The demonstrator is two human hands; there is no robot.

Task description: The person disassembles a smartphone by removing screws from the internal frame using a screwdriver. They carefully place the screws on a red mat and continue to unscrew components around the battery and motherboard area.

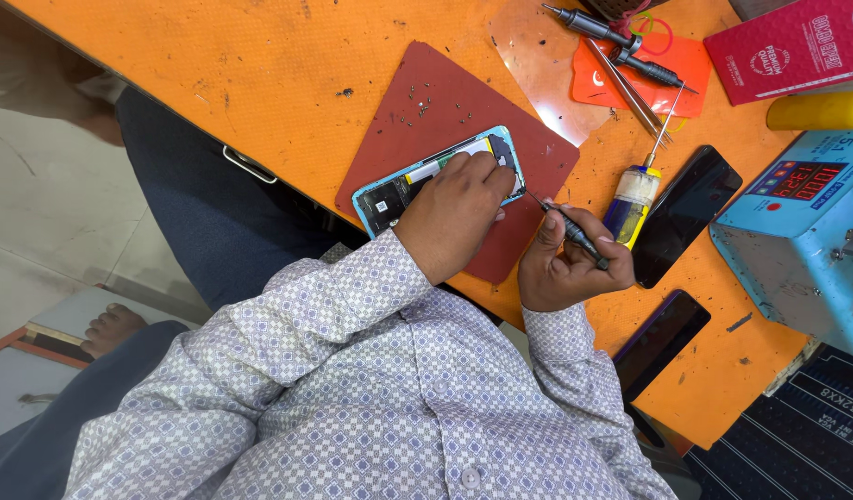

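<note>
Now the left hand (459, 215) presses flat on the opened phone (396, 190), which lies on a red mat (426, 102) on the orange bench (260, 83); the right hand (565, 264) has its grip closed around a screwdriver (575, 234), tip at the phone's edge

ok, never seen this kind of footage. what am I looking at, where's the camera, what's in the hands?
There is no machine here: a person works with two bare hands, and the one picture comes from a camera on their head, looking down over their checked shirt.

The left hand presses down on an opened phone, back cover off, lying on a dark red mat on an orange table. The right hand grips a small dark screwdriver in its fingers, tip pointing at the phone's edge.

Tiny screws are scattered on the mat. Further right lie a small bottle with a needle tip, two dark phones or screens, tweezers, another screwdriver and a light blue box with a red number display.
</note>
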